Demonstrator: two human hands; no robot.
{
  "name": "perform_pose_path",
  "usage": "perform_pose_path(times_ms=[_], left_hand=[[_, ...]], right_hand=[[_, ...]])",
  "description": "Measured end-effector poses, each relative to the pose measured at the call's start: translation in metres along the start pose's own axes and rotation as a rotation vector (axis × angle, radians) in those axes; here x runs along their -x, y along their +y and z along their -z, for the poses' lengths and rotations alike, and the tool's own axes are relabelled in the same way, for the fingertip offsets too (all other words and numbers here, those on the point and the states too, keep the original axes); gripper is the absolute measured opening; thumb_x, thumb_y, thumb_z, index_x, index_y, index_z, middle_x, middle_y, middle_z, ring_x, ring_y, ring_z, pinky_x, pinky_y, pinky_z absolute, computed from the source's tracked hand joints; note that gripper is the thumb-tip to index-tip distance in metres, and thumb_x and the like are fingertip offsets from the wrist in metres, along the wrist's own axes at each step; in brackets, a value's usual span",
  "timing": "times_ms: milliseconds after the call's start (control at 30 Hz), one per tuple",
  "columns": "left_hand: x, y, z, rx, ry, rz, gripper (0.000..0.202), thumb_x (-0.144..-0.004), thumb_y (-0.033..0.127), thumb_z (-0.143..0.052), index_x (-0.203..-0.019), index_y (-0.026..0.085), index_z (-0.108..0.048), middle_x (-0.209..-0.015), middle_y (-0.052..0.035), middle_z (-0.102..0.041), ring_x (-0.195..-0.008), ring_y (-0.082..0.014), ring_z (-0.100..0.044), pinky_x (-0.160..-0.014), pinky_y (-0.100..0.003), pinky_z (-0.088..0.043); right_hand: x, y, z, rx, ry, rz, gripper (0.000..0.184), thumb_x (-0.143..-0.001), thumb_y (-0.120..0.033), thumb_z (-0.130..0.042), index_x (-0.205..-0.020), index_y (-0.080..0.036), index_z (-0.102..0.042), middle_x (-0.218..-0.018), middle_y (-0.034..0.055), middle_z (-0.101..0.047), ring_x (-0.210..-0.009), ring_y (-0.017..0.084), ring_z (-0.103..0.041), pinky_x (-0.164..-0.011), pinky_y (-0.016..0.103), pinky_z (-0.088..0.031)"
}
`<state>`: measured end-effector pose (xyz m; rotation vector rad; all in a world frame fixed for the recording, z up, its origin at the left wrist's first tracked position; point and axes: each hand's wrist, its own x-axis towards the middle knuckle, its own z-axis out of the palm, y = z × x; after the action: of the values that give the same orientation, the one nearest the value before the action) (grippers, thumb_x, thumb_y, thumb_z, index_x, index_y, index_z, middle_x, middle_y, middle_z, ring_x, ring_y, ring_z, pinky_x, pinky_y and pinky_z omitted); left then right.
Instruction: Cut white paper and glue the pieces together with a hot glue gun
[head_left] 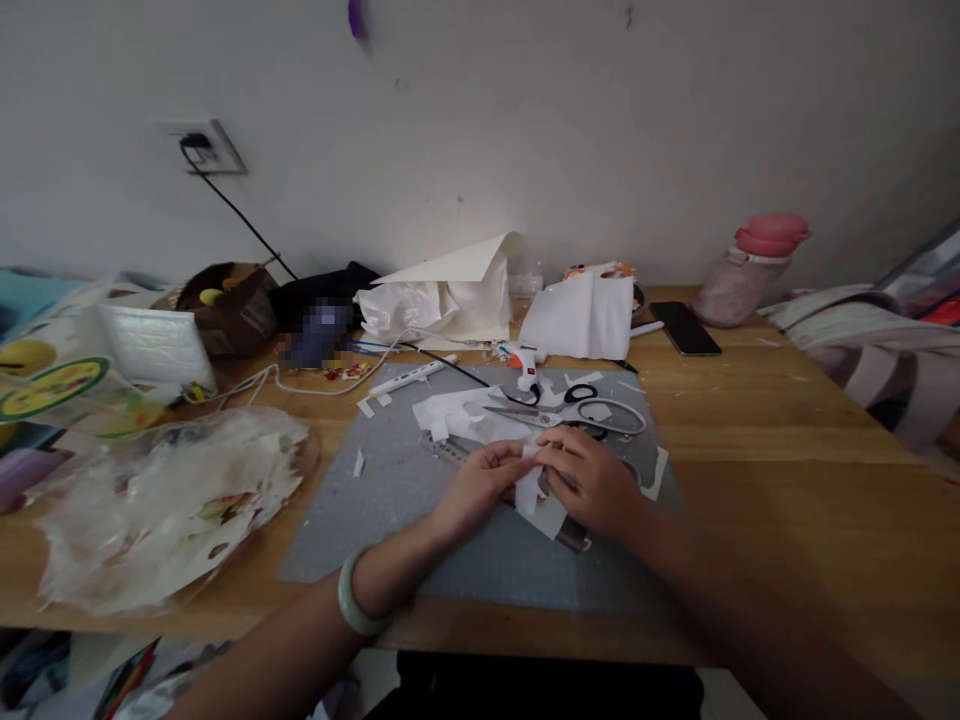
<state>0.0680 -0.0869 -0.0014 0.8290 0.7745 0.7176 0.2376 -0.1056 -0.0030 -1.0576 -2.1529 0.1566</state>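
Note:
My left hand (480, 485) and my right hand (589, 478) meet over a grey cutting mat (390, 510), both pinched on a small white paper piece (531, 488) held between their fingertips. A pale bangle (356, 597) sits on my left wrist. Just behind the hands lie grey-handled scissors (577, 412) on white paper scraps (457, 412). A white glue gun (527, 365) rests at the mat's far edge.
A clear bag of white scraps (157, 500) lies at the left. Folded white paper (457, 290), a tissue (581, 315), a phone (684, 328) and a pink-lidded bottle (750, 270) stand along the wall. Cables run from a wall socket (206, 148). Striped cloth (877, 350) lies right.

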Motion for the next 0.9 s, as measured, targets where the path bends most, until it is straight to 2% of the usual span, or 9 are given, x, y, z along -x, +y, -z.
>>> perform_pose_path(times_ms=[100, 167, 267, 367, 500, 600, 733, 800, 900], left_hand=[[-0.001, 0.001, 0.002, -0.014, -0.002, -0.023, 0.026, -0.064, 0.032, -0.074, -0.081, 0.015, -0.062, -0.064, -0.0017, -0.067, -0.056, -0.0123, -0.06, -0.056, -0.022, -0.043], [0.0, 0.003, 0.002, -0.029, 0.012, -0.052, 0.026, -0.064, 0.032, -0.074, -0.08, 0.016, -0.062, -0.061, -0.0002, -0.066, -0.054, -0.0122, -0.059, -0.054, -0.022, -0.042], [0.001, 0.004, 0.001, -0.067, 0.037, -0.108, 0.025, -0.065, 0.033, -0.074, -0.081, 0.017, -0.062, -0.063, 0.0007, -0.066, -0.055, -0.0118, -0.06, -0.053, -0.021, -0.041], [0.002, 0.003, -0.001, -0.101, 0.013, -0.131, 0.027, -0.066, 0.035, -0.073, -0.083, 0.017, -0.061, -0.066, -0.0007, -0.068, -0.058, -0.0122, -0.062, -0.055, -0.022, -0.044], [0.001, 0.0, 0.0, -0.084, 0.007, -0.051, 0.037, -0.063, 0.038, -0.075, -0.085, 0.02, -0.052, -0.059, 0.0012, -0.066, -0.051, -0.0142, -0.062, -0.051, -0.023, -0.045], [0.0, 0.0, 0.0, -0.039, -0.013, -0.002, 0.037, -0.063, 0.036, -0.075, -0.084, 0.018, -0.051, -0.06, 0.0009, -0.066, -0.05, -0.0138, -0.062, -0.051, -0.024, -0.046], [0.003, 0.003, -0.001, 0.038, 0.0, -0.005, 0.03, -0.068, 0.029, -0.071, -0.086, 0.017, -0.051, -0.064, -0.0001, -0.066, -0.054, -0.0125, -0.063, -0.054, -0.022, -0.047], [0.004, 0.004, -0.001, 0.073, -0.006, 0.003, 0.028, -0.068, 0.025, -0.069, -0.087, 0.016, -0.051, -0.065, -0.001, -0.067, -0.057, -0.0135, -0.065, -0.056, -0.023, -0.048], [0.004, 0.004, 0.0, 0.114, -0.011, 0.0, 0.025, -0.07, 0.024, -0.066, -0.088, 0.016, -0.051, -0.068, -0.0022, -0.067, -0.06, -0.0158, -0.067, -0.059, -0.025, -0.05]], right_hand=[[-0.001, -0.003, -0.001, -0.159, 0.046, -0.104, 0.024, -0.081, -0.01, -0.043, -0.095, -0.02, -0.06, -0.099, 0.008, -0.062, -0.09, 0.018, -0.061, -0.078, 0.034, -0.051], [-0.002, -0.006, -0.003, -0.323, 0.062, -0.285, 0.021, -0.08, -0.015, -0.047, -0.098, -0.02, -0.057, -0.09, 0.0058, -0.063, -0.079, 0.016, -0.061, -0.071, 0.031, -0.053], [-0.004, -0.008, -0.006, -0.545, -0.021, -0.579, 0.025, -0.076, -0.025, -0.056, -0.1, -0.019, -0.055, -0.074, 0.0002, -0.061, -0.062, 0.012, -0.059, -0.057, 0.025, -0.051], [-0.005, -0.007, -0.008, -0.657, -0.073, -0.666, 0.017, -0.076, -0.029, -0.056, -0.089, -0.019, -0.057, -0.064, -0.0022, -0.059, -0.056, 0.012, -0.059, -0.054, 0.024, -0.049], [-0.005, -0.006, -0.004, -0.518, -0.015, -0.591, 0.011, -0.078, -0.029, -0.054, -0.082, -0.02, -0.059, -0.064, -0.0014, -0.06, -0.054, 0.012, -0.057, -0.052, 0.023, -0.047], [-0.004, -0.007, 0.002, -0.29, 0.038, -0.362, 0.009, -0.081, -0.023, -0.051, -0.083, -0.021, -0.06, -0.072, 0.0013, -0.063, -0.063, 0.014, -0.059, -0.059, 0.026, -0.049], [-0.003, -0.006, 0.007, -0.109, 0.029, -0.04, 0.014, -0.082, -0.014, -0.049, -0.085, -0.022, -0.06, -0.086, 0.0046, -0.066, -0.082, 0.018, -0.061, -0.074, 0.031, -0.05], [-0.003, -0.004, 0.007, -0.052, 0.009, 0.02, 0.016, -0.083, -0.012, -0.049, -0.087, -0.022, -0.061, -0.086, 0.0047, -0.065, -0.082, 0.017, -0.06, -0.073, 0.031, -0.049], [-0.003, 0.0, 0.007, 0.014, -0.028, 0.035, 0.019, -0.083, -0.012, -0.047, -0.087, -0.021, -0.063, -0.086, 0.0052, -0.064, -0.078, 0.017, -0.058, -0.07, 0.031, -0.048]])
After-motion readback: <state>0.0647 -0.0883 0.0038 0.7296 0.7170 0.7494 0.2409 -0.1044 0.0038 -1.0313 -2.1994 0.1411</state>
